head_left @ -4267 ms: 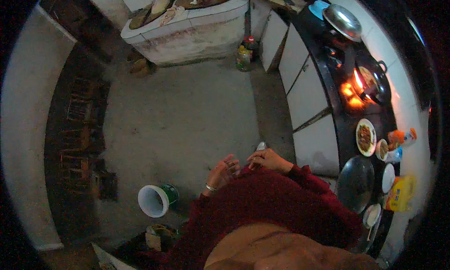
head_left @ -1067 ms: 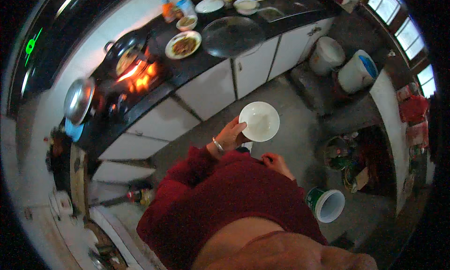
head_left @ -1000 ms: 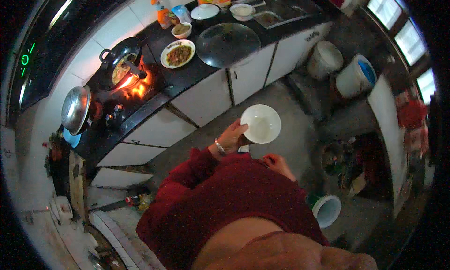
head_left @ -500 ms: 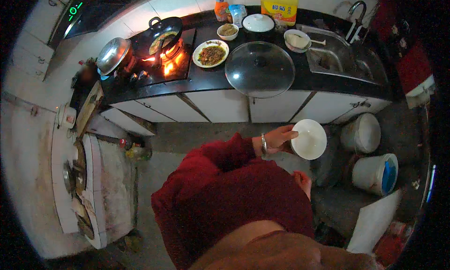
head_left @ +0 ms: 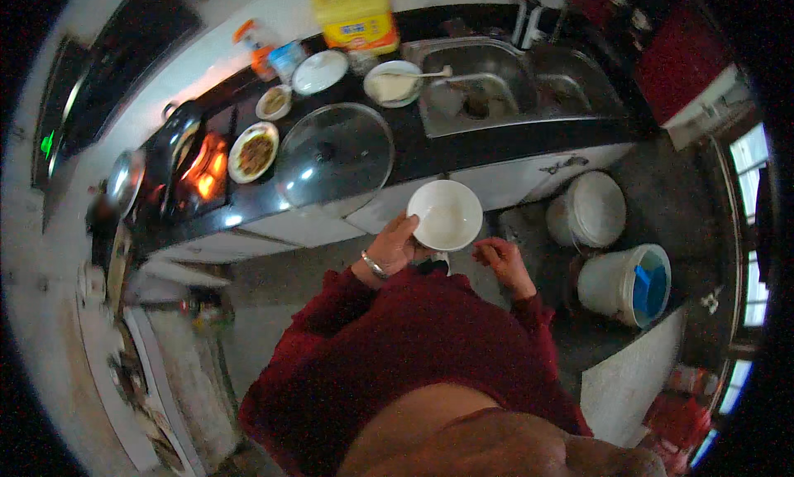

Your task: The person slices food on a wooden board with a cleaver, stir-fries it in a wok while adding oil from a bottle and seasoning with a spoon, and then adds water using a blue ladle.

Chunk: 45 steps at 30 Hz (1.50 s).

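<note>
A white bowl (head_left: 445, 215) is gripped at its left rim by my left hand (head_left: 395, 244), which wears a silver bangle. Its pale inside faces up, and no food shows in it. To the right, slightly lower, my right hand (head_left: 506, 266) is apart from the bowl, its fingers loosely bent and holding nothing that I can see. Beyond the bowl, a large glass lid (head_left: 335, 158) lies on the black counter (head_left: 397, 142).
A wok (head_left: 175, 146) sits by bright flames at the left. Along the counter are an oval dish of food (head_left: 254, 152), a white bowl with a spoon (head_left: 393, 84), a yellow jug (head_left: 356, 18) and a double sink (head_left: 475, 84). Two white buckets (head_left: 600, 208) stand at right.
My view has swung to the right. The bowl stays in my left hand and is now nearer my front. My right hand has risen from low by my body to beside the bowl.
</note>
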### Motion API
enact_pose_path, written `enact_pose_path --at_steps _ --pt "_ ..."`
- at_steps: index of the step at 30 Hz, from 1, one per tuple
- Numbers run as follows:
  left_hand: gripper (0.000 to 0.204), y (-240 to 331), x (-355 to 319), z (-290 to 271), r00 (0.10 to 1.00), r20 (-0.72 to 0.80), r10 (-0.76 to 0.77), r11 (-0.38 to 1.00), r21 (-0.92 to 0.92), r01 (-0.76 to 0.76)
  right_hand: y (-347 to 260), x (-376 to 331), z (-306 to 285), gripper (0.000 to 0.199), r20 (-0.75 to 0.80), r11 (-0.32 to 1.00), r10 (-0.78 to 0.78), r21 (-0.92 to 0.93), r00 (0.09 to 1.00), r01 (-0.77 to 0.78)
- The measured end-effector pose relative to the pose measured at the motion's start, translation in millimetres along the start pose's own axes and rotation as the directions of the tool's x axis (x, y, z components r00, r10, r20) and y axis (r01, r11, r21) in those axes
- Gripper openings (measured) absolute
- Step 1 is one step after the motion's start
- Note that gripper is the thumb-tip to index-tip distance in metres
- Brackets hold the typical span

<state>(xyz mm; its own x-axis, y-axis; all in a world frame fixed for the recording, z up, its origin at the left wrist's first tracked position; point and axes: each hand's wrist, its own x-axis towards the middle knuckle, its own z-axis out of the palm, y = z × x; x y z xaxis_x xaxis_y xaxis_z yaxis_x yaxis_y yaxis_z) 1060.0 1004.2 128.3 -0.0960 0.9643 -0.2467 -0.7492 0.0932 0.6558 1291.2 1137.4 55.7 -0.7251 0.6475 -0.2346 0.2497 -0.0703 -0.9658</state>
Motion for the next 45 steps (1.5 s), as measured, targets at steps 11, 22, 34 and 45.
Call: enact_pose_path --at_steps 11,22,34,45 --pt "0.044 55 124 15 0.998 0.056 -0.009 0.995 -0.096 0.014 -107 88 -88 0.021 -0.211 0.985 0.075 0.167 0.975 -0.04" --pt "0.046 113 108 13 0.95 -0.206 0.235 0.966 -0.056 -0.252 -87 248 -134 0.027 -0.222 0.957 0.006 0.285 0.975 0.059" --pt "0.051 145 180 83 0.922 -0.229 0.314 0.949 0.054 -0.31 -110 323 -249 0.025 -0.256 0.468 -0.083 0.843 0.963 0.265" --pt "0.06 141 306 97 0.948 -0.136 0.288 0.949 0.174 -0.264 -82 388 -298 0.024 -0.178 0.47 0.128 0.877 0.976 0.098"
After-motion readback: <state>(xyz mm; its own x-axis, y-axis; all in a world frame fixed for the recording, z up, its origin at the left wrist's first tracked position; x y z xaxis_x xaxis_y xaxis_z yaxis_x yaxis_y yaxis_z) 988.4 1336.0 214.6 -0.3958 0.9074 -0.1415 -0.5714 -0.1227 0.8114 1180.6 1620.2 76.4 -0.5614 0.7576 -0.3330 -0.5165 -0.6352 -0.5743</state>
